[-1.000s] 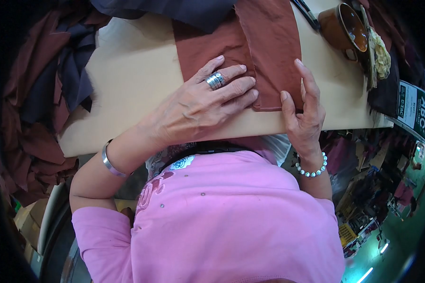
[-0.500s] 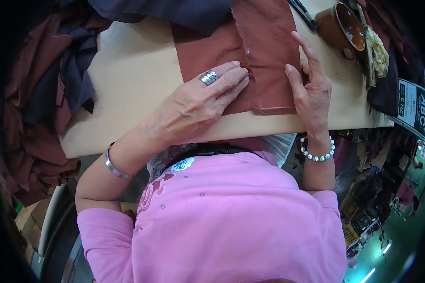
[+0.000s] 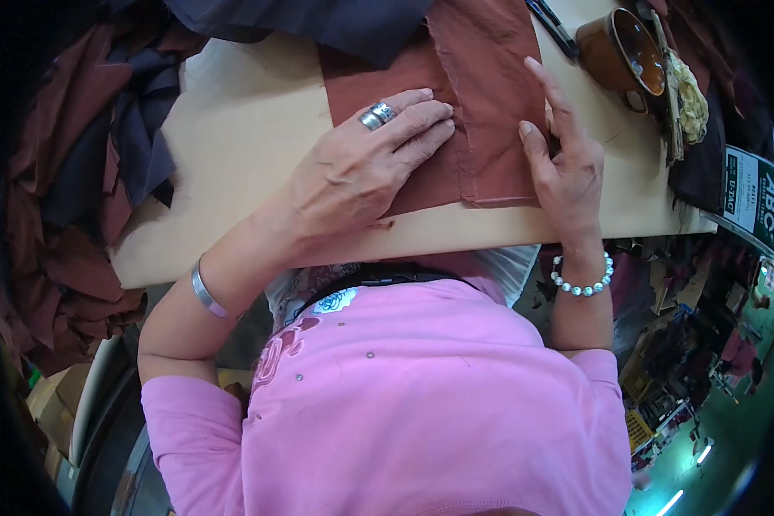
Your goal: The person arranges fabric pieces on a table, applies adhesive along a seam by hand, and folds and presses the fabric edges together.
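Reddish-brown fabric point(image 3: 499, 95) lies on the tan tabletop, with one layer folded over and its raw edge running down the middle. My left hand point(image 3: 361, 163), wearing wide silver rings, lies flat on the fabric to the left of that edge, fingers stretched out and side by side. At the right border of the cloth is my right hand point(image 3: 568, 168), its index finger extended and thumb apart, with the other fingers partly hidden. Neither hand grips anything. A small brown scrap point(image 3: 385, 225) shows at the table's edge, below my left hand.
Dark navy cloth point(image 3: 310, 30) overlaps the fabric's far end. At the back right stand a brown mug point(image 3: 615, 56) and a dark slim tool point(image 3: 552, 27), beside a crumpled yellowish piece point(image 3: 690, 99). Brown and navy cloth pieces point(image 3: 69, 198) heap at the left; a green-labelled package point(image 3: 752, 193) is at right.
My left hand has slid slightly away from my body over the fabric. The small scrap by its wrist now shows. My right hand has barely moved.
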A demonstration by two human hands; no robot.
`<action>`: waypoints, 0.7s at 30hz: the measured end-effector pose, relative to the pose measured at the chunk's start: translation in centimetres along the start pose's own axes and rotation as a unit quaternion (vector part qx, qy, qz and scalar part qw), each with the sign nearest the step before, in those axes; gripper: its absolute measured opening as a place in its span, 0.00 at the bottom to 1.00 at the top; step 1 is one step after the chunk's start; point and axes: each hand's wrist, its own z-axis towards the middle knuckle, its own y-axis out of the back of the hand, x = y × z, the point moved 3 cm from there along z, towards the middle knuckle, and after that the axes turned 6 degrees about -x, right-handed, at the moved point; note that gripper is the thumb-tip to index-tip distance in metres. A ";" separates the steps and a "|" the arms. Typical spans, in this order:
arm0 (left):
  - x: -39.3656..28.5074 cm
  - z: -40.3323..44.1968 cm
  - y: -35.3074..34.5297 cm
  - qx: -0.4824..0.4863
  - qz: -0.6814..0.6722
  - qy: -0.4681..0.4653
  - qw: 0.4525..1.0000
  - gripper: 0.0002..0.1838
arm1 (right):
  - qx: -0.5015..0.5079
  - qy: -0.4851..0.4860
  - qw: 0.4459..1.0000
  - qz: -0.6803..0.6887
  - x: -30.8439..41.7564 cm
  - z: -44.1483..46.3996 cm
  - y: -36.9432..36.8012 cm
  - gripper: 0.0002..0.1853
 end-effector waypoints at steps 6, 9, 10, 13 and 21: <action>0.0 -0.3 -0.4 0.017 0.037 -0.085 0.996 0.27 | -0.032 0.020 0.997 0.066 -0.6 1.6 -0.8 0.33; -0.6 -0.3 -0.2 0.067 0.031 -0.110 0.991 0.25 | -0.035 0.009 0.996 0.084 -1.4 1.5 -1.1 0.32; -0.5 -0.3 -0.2 0.071 0.018 -0.101 0.992 0.25 | -0.034 0.009 0.996 0.082 -1.4 1.5 -1.2 0.32; -0.1 0.0 -0.3 0.059 -0.007 -0.069 0.996 0.25 | -0.037 0.007 0.997 0.074 -1.4 1.4 -1.2 0.31; 1.0 0.6 -0.2 0.015 0.018 -0.086 0.996 0.24 | -0.040 0.015 0.997 0.059 -0.3 2.2 -0.9 0.31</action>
